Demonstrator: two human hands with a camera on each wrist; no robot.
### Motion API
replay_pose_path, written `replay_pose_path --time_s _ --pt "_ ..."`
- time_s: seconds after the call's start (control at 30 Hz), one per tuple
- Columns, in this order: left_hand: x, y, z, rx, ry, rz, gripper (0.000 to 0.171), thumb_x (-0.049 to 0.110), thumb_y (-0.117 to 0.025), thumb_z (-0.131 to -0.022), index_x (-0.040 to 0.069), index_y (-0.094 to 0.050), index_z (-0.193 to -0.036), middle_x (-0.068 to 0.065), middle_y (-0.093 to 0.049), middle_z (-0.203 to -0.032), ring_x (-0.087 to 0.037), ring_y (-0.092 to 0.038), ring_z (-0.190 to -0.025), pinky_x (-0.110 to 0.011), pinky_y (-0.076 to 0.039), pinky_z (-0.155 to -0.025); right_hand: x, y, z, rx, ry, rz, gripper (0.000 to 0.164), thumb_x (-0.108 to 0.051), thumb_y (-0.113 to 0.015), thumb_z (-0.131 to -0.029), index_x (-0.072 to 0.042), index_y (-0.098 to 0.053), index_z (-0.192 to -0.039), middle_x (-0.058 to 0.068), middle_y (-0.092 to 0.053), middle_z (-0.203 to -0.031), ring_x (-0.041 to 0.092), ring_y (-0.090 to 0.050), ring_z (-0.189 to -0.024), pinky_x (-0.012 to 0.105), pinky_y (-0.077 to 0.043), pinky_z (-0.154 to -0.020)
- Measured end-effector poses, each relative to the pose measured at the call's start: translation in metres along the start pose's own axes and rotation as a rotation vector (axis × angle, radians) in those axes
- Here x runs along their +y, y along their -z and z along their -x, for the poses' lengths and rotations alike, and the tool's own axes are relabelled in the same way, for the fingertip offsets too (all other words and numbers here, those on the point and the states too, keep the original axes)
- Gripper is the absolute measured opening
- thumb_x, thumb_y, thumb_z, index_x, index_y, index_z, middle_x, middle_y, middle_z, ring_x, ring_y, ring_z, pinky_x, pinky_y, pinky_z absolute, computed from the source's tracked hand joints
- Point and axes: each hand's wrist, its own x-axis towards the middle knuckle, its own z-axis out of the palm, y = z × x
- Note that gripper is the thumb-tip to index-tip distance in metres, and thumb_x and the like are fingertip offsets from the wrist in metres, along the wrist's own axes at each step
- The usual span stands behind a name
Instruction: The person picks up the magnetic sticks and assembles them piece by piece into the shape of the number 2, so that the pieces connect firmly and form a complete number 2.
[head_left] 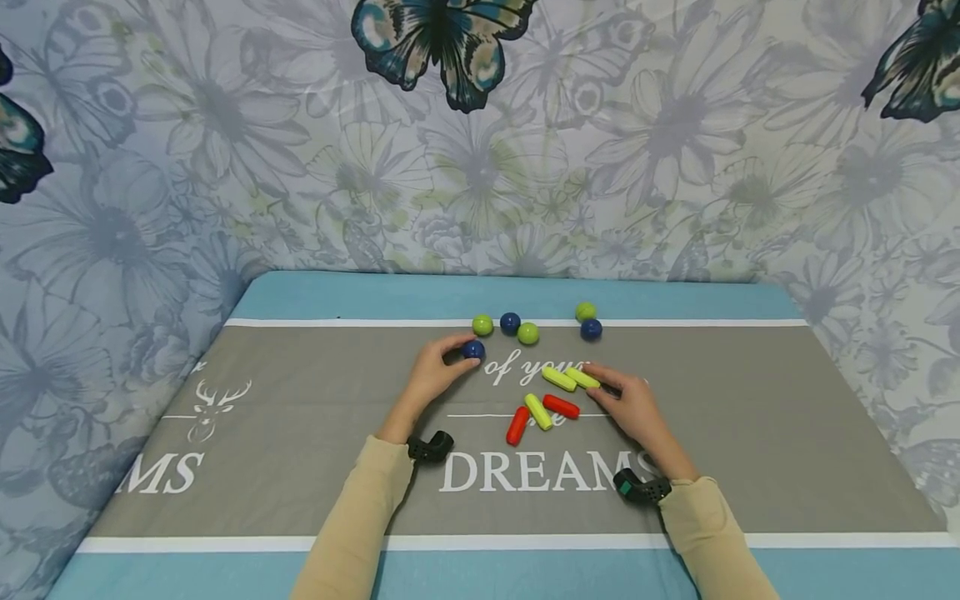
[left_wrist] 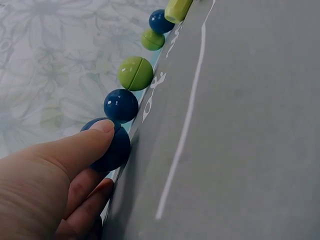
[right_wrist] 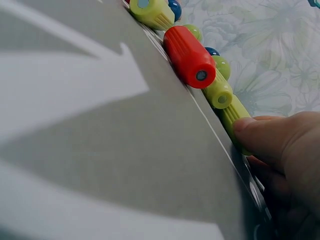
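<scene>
My left hand point(head_left: 433, 373) pinches a glossy blue ball point(head_left: 473, 350) between thumb and fingers, at the left end of the balls. In the left wrist view, the thumb lies across that blue ball point(left_wrist: 114, 150). My right hand point(head_left: 633, 406) pinches the right end of a yellow-green ribbed rod point(head_left: 581, 377). A second yellow-green rod point(head_left: 558, 379) lies right beside it. Below them on the mat are a third yellow-green rod point(head_left: 537, 412) and two red rods, one upper point(head_left: 562, 406) and one lower point(head_left: 517, 426). Round metal discs show in the rod ends in the right wrist view.
Behind the hands sit a green ball point(head_left: 482, 325), a blue ball point(head_left: 510, 323) and another green ball point(head_left: 528, 334). Farther right, a green ball point(head_left: 586, 311) stands behind a blue one point(head_left: 592, 330). A grey printed mat point(head_left: 300, 483) covers the table; patterned fabric point(head_left: 480, 208) rises behind.
</scene>
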Motion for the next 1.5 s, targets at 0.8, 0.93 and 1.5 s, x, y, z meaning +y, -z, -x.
replay_pose_path --time_s 0.8,0.93,1.5 --pt "0.004 0.003 0.018 -0.022 0.014 -0.013 0.039 0.011 -0.077 -0.078 0.003 -0.066 -0.115 -0.011 -0.066 -0.109 -0.026 -0.057 -0.107 -0.037 -0.04 -0.094 0.0 0.0 0.0 0.003 0.0 -0.011 0.037 -0.006 -0.069 -0.085 -0.004 -0.063 -0.121 0.013 -0.058 -0.123 0.032 -0.051 -0.116 0.05 -0.04 -0.093" --pt "0.006 0.003 0.024 -0.031 0.016 -0.012 0.039 0.011 -0.077 -0.078 0.003 -0.066 -0.115 -0.011 -0.066 -0.108 -0.026 -0.056 -0.108 -0.038 -0.039 -0.095 -0.001 0.0 0.0 0.003 0.001 -0.005 0.037 -0.006 -0.069 -0.085 -0.004 -0.063 -0.121 0.013 -0.058 -0.123 0.033 -0.051 -0.116 0.051 -0.039 -0.093" --pt "0.015 0.007 0.048 -0.07 0.032 -0.004 0.04 0.011 -0.077 -0.078 0.004 -0.065 -0.116 -0.009 -0.067 -0.105 -0.025 -0.056 -0.108 -0.04 -0.038 -0.096 -0.001 0.0 0.001 -0.002 -0.008 -0.025 0.037 -0.006 -0.069 -0.085 -0.005 -0.063 -0.122 0.012 -0.059 -0.123 0.031 -0.051 -0.116 0.049 -0.04 -0.094"
